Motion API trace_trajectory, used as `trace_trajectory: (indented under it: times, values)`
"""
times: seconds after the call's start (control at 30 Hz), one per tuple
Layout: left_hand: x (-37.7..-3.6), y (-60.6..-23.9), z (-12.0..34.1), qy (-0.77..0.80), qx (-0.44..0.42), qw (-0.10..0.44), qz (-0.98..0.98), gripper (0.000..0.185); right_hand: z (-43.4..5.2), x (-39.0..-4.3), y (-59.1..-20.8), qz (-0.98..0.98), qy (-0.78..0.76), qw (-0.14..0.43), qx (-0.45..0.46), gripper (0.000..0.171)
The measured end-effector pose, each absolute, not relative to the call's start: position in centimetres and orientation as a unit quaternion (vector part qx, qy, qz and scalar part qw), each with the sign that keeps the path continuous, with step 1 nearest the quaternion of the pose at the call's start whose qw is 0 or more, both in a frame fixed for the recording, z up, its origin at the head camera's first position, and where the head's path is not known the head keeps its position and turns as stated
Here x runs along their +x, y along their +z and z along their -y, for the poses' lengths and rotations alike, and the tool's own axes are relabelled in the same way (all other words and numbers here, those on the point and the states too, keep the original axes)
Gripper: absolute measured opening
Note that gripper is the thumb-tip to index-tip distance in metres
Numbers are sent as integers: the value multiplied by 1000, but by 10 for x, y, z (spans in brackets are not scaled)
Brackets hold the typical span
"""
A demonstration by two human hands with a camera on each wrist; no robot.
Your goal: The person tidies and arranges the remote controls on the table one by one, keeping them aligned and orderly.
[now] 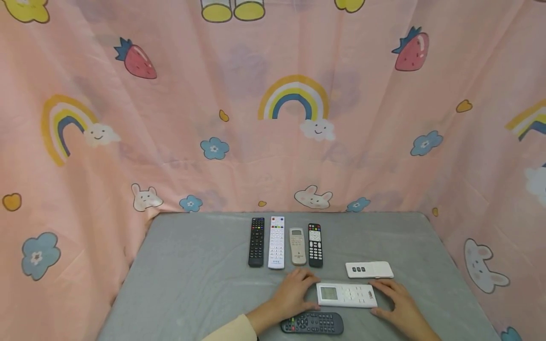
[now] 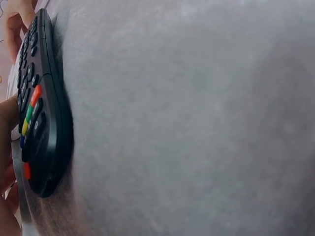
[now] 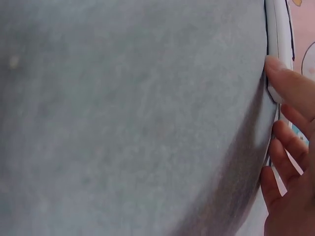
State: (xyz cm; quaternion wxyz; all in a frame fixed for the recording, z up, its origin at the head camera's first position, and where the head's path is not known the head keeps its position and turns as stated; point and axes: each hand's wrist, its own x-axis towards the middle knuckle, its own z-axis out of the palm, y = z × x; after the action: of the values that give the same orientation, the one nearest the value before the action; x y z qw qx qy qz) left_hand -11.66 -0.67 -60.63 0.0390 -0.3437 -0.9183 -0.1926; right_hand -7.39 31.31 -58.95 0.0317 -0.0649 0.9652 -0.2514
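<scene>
Lay sideways on the grey tabletop [image 1: 192,274], the white remote with a screen [image 1: 346,294], touched at its two ends by left hand [image 1: 294,293] and right hand [image 1: 398,303], fingers fairly straight, probably for steadying or turning it. Counted seven remotes: four upright in a row [image 1: 285,241], one small white [image 1: 368,269], one dark grey [image 1: 312,323] near the wrist

My head view is bright and evenly lit, with only faint shadows under the remotes and no glare. Its edges bow slightly. Both wrist views are soft: the grey table [image 2: 197,118] fills them, blurred and out of focus.
</scene>
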Motion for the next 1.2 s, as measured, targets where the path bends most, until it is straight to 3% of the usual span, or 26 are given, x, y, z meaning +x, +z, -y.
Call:
trace_trajectory:
  times: [0.87, 1.2]
  values:
    - [-118, -610, 5, -212, -332, 46, 918, 64, -316, -76, -583, -958, -273, 64, -51, 72]
    - [-135, -588, 11, -287, -329, 89, 895, 66, -312, -73, -554, -958, -282, 25, -54, 69]
